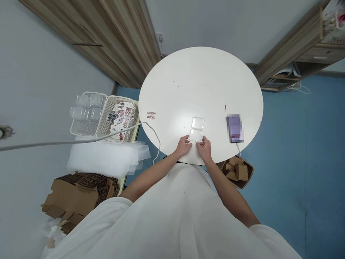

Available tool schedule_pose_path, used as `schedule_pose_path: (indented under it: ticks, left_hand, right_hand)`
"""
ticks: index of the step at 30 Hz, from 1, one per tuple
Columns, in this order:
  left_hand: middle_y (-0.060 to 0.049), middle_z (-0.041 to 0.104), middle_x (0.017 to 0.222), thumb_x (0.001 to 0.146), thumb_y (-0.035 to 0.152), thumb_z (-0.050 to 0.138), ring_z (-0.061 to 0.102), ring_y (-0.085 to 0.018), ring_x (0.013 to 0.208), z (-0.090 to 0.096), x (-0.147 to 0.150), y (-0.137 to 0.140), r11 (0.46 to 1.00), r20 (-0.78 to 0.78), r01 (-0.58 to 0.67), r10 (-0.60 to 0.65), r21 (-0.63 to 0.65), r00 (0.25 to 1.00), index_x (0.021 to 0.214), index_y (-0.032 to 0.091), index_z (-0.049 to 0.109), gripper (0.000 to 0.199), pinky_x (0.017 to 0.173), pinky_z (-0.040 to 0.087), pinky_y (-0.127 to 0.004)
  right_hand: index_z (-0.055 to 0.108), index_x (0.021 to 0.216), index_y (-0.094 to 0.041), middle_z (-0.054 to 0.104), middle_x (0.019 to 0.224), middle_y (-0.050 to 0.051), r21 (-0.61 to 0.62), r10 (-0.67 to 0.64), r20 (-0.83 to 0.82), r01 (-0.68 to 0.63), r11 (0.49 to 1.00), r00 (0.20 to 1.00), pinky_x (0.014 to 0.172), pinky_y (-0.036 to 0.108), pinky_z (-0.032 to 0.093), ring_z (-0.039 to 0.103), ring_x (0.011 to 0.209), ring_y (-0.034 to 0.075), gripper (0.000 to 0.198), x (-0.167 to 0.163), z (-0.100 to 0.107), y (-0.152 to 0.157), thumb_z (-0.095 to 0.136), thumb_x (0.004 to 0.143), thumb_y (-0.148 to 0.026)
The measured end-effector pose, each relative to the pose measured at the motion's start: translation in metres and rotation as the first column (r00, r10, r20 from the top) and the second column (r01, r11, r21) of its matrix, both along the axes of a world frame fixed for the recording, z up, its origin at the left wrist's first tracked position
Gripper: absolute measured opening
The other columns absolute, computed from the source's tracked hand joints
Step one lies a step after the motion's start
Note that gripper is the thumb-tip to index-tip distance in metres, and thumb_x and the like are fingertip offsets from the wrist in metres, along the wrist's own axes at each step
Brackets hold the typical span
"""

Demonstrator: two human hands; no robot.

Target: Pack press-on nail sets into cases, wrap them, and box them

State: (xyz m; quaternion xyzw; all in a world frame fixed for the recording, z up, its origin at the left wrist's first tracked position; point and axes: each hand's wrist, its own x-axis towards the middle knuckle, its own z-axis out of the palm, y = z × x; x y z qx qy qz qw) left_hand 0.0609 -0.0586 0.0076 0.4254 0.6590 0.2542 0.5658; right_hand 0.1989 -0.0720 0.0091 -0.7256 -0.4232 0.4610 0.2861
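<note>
A small clear plastic case [196, 135] lies opened out on the white round table, its lid [198, 123] folded back away from me. My left hand [183, 146] is at the near left corner of the case, fingers along its side and thumb by the front edge. At the near right corner, my right hand [205, 148] holds the case in the same way, fingers bent. Nothing can be made out inside the case. To the left on the table lies a card of press-on nails [151, 115], apart from both hands.
A phone [234, 128] with a cable lies on the right of the table [199, 79]. Left stand a basket with nail cards [133, 117], a basket of clear cases [88, 127], white sheets [99, 156] and flat cardboard boxes [72, 196]. A white cable [147, 124] crosses the left edge.
</note>
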Motion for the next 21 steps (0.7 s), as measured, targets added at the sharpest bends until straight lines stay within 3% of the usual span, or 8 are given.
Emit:
schedule_pose_path:
  ticks: [3,5,9,13,16,21]
  left_hand:
    - [-0.012,0.046,0.122,0.073,0.016,0.058,0.053,-0.017,0.099,0.001,-0.025,0.001,1.000,-0.017,0.006,-0.006,0.028,1.000,0.125,0.018,0.046,0.053,0.081,0.047,-0.030]
    - [-0.012,0.048,0.119,0.074,0.017,0.056,0.053,-0.017,0.098,0.003,-0.054,0.006,0.996,-0.084,-0.002,0.009,0.088,0.996,0.121,0.018,0.048,0.048,0.079,0.048,-0.030]
    - [-0.011,0.050,0.113,0.077,0.021,0.054,0.052,-0.019,0.097,0.009,-0.131,0.029,0.969,-0.315,0.010,0.070,0.246,0.947,0.118,0.017,0.049,0.042,0.085,0.045,-0.035]
    - [-0.014,0.046,0.118,0.076,0.024,0.057,0.050,-0.024,0.105,0.007,-0.197,0.063,0.964,-0.450,0.010,0.115,0.266,0.886,0.123,0.014,0.045,0.049,0.093,0.040,-0.038]
    - [-0.014,0.043,0.123,0.073,0.025,0.061,0.041,-0.029,0.117,0.000,-0.224,0.089,0.963,-0.497,0.093,0.047,0.253,0.866,0.127,0.016,0.041,0.059,0.098,0.035,-0.040]
    - [-0.015,0.045,0.117,0.069,0.023,0.066,0.043,-0.032,0.113,-0.007,-0.238,0.117,0.957,-0.546,0.239,-0.115,0.162,0.830,0.131,0.015,0.037,0.069,0.094,0.036,-0.041]
  right_hand:
    - [0.031,0.133,-0.020,0.041,0.114,0.011,0.084,-0.060,0.140,0.048,0.995,0.988,0.080,0.037,0.048,0.048,0.077,0.017,0.060,-0.009,0.009,-0.001,0.047,0.077,-0.034]
    - [0.030,0.133,-0.020,0.042,0.113,0.010,0.153,-0.036,0.177,0.009,0.988,0.984,0.076,0.036,0.048,0.047,0.074,0.016,0.058,-0.024,0.017,0.005,0.045,0.079,-0.032]
    - [0.034,0.131,-0.020,0.046,0.110,0.009,0.184,0.190,0.197,-0.227,0.956,0.962,0.072,0.035,0.047,0.047,0.077,0.017,0.054,-0.076,0.026,0.036,0.045,0.079,-0.029]
    - [0.039,0.128,-0.019,0.046,0.115,0.011,0.148,0.395,0.221,-0.431,0.890,0.892,0.084,0.039,0.045,0.049,0.094,0.020,0.051,-0.133,0.018,0.077,0.047,0.078,-0.026]
    - [0.039,0.128,-0.019,0.044,0.117,0.011,0.118,0.450,0.252,-0.489,0.865,0.857,0.091,0.042,0.041,0.047,0.104,0.023,0.054,-0.168,0.006,0.105,0.051,0.076,-0.025]
    - [0.038,0.130,-0.021,0.043,0.115,0.010,0.052,0.484,0.300,-0.521,0.852,0.822,0.093,0.043,0.039,0.044,0.108,0.026,0.061,-0.210,-0.013,0.137,0.058,0.073,-0.023]
